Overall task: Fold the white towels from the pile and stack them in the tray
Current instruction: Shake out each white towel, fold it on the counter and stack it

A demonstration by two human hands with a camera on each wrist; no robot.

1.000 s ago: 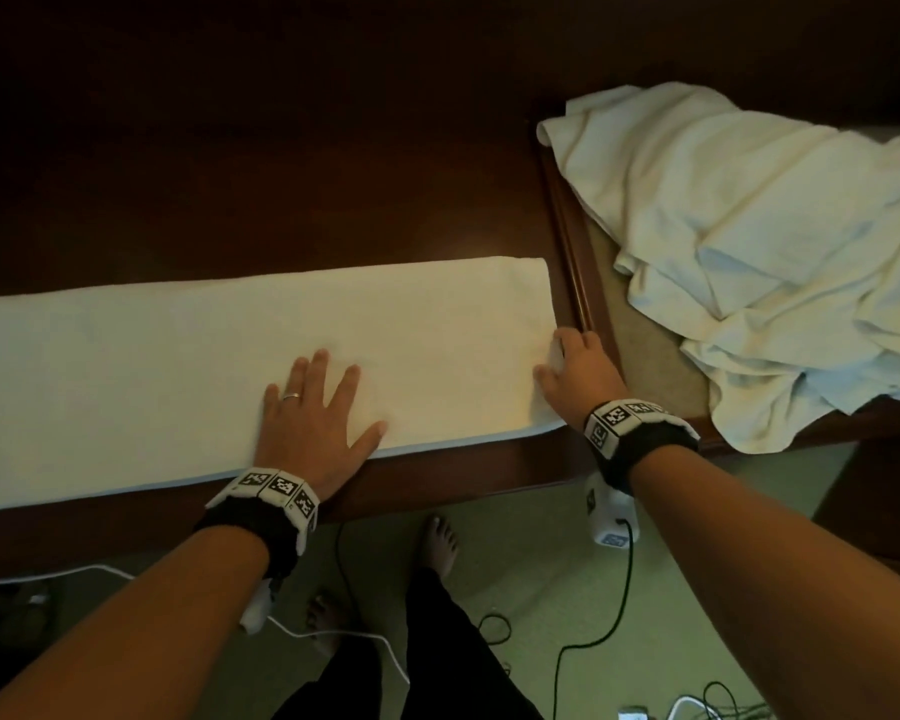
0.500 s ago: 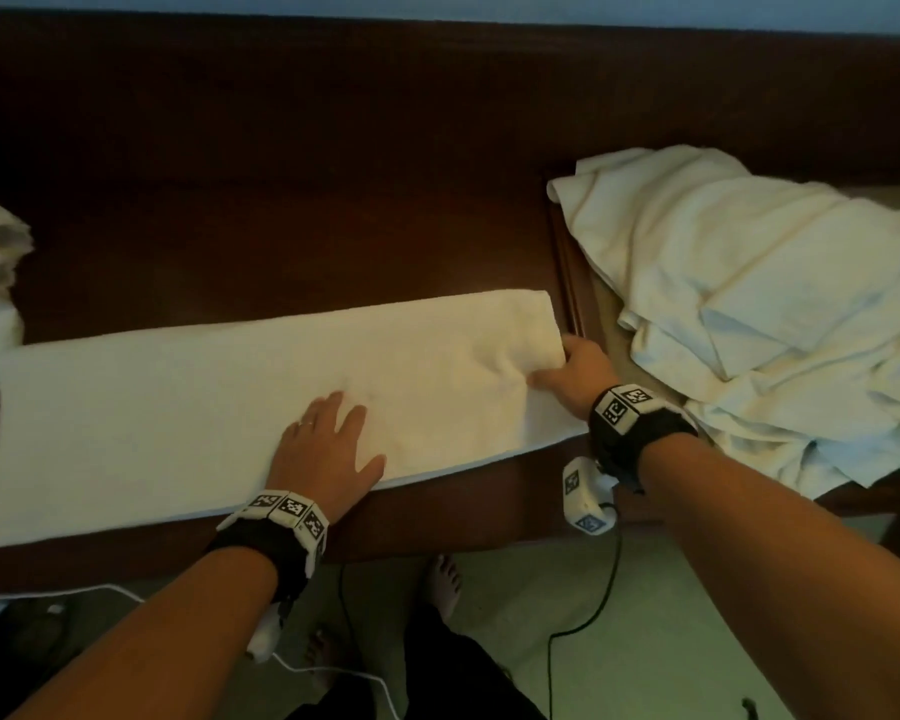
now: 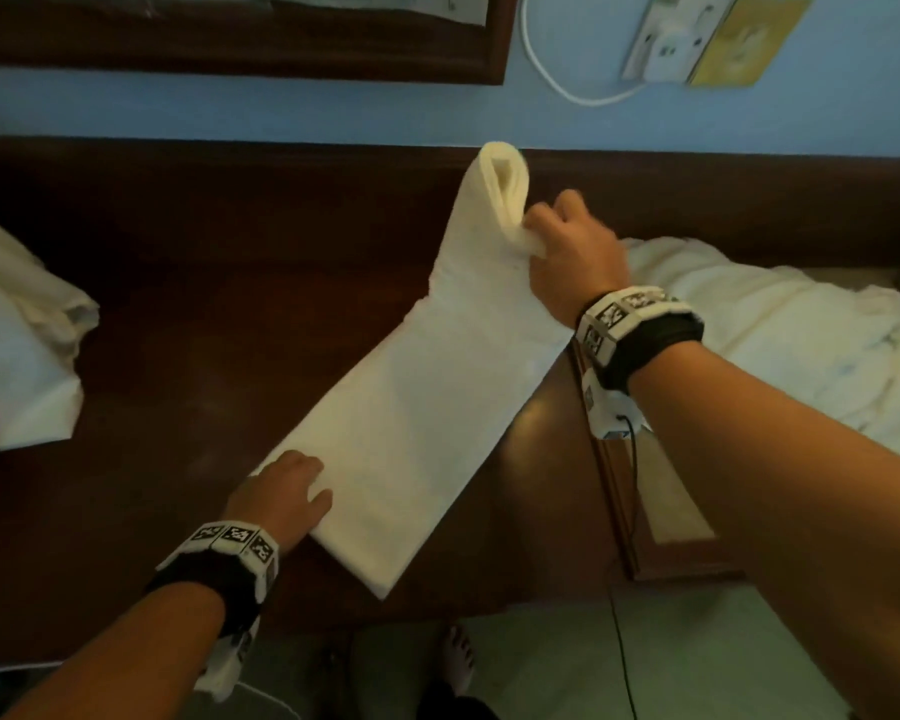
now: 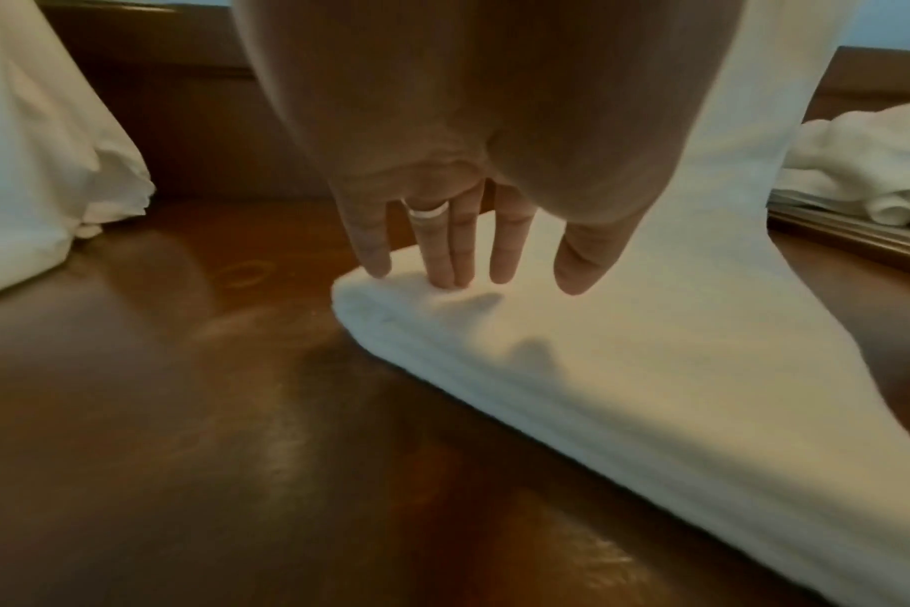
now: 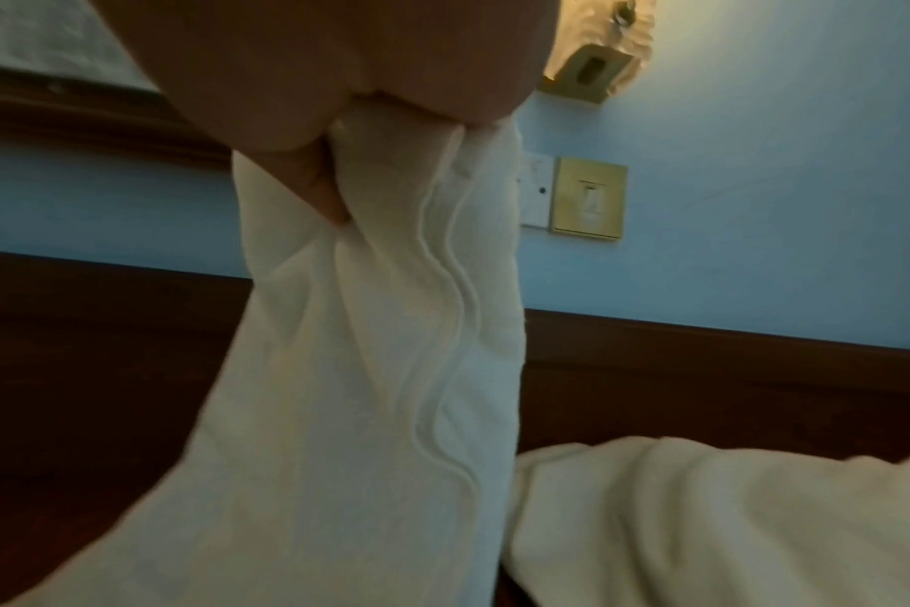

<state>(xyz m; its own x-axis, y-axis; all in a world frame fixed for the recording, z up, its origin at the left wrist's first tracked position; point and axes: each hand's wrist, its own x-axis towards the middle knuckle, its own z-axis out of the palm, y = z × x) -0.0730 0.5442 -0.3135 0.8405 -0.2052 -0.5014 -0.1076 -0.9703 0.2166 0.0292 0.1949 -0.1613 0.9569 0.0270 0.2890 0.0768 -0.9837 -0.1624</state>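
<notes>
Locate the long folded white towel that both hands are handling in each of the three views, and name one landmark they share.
Head: the long folded white towel runs diagonally through the centre, from the left hand up to the right hand.
Left wrist: it fills the right half, fingers pressing its near end.
Right wrist: it hangs down the centre from the gripping hand.
Shared landmark: the dark wooden tabletop.

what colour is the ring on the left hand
Silver or pale metal; the ring on the left hand shows best in the left wrist view.
</notes>
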